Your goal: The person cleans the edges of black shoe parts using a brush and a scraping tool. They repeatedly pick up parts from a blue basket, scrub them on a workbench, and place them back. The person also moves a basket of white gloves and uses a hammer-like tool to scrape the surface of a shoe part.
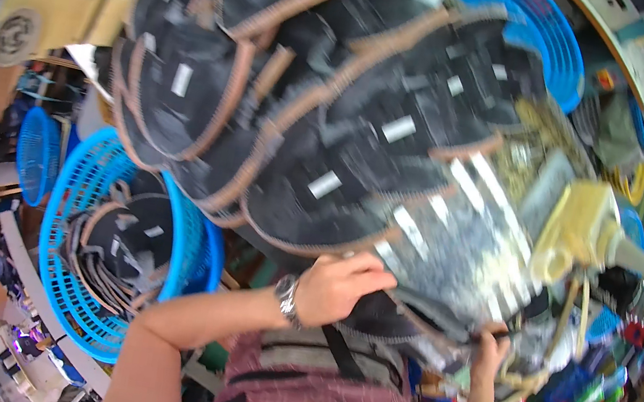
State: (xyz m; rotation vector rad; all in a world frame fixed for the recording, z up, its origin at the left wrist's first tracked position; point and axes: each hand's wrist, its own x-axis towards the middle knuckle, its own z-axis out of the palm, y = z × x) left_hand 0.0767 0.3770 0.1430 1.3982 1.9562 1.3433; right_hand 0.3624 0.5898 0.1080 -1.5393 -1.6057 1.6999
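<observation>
Between my hands is a black piece with a stitched tan edge (380, 320), which looks like a shoe upper; it hangs close in front of my body. My left hand (340, 287), with a metal watch on the wrist, is closed on its left end. The right hand (491, 348) pinches the other end, beside the machine table. Beyond my hands lies a big overlapping pile of similar black pieces (280, 194), with tan stitched edges and small white labels. Motion blur softens the details.
A cream sewing machine (581, 232) stands at the right of the shiny tabletop (460, 241). At the left, a blue basket (59, 242) holds more black pieces. Another blue basket (564, 50) is at the far right. A cluttered heap of colourful items (590, 382) lies at the right.
</observation>
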